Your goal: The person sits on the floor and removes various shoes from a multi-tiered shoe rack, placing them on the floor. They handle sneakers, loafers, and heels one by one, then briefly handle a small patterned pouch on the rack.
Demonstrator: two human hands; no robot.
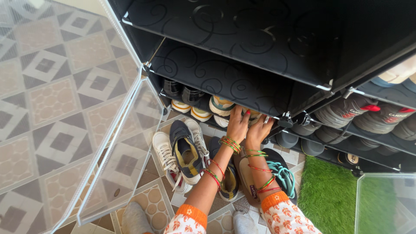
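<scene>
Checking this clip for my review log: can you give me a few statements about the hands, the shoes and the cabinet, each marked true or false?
1. Both hands reach into the bottom shelf of the black shoe cabinet. True.
2. The left hand and right hand are on a white sneaker. True.
3. The floor before the cabinet holds no shoes. False: a dark sneaker and others lie there.
4. The cabinet door is shut. False: it swings open.
5. A green mat lies on the right. True.
</scene>
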